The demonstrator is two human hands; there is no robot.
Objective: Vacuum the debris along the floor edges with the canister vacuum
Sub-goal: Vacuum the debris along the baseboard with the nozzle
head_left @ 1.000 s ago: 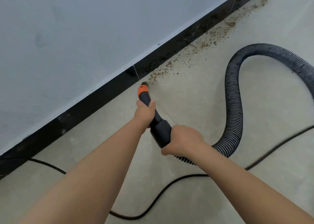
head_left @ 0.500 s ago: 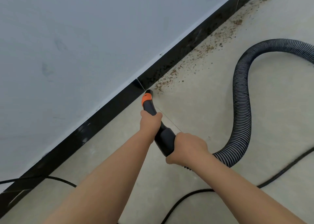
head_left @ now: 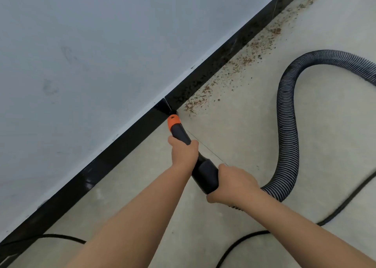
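A black vacuum nozzle [head_left: 181,134] with an orange tip [head_left: 173,120] points at the foot of the black baseboard [head_left: 126,140]. My left hand [head_left: 184,152] grips the nozzle near its front. My right hand [head_left: 234,184] grips its thick rear end, where the ribbed black hose [head_left: 288,129] joins. The hose loops up and off to the right. Brown debris [head_left: 234,66] lies scattered along the baseboard, beginning just right of the tip and running toward the upper right.
A pale grey wall [head_left: 101,54] fills the upper left. A thin black power cord [head_left: 345,202] curves over the concrete floor at the lower right, and another stretch [head_left: 61,237] lies by the baseboard at the lower left.
The nozzle tip has kept to the baseboard and the near end of the debris, edging along the wall. My view has shifted, so the hose and cord sit differently in frame. Both hands keep their grip.
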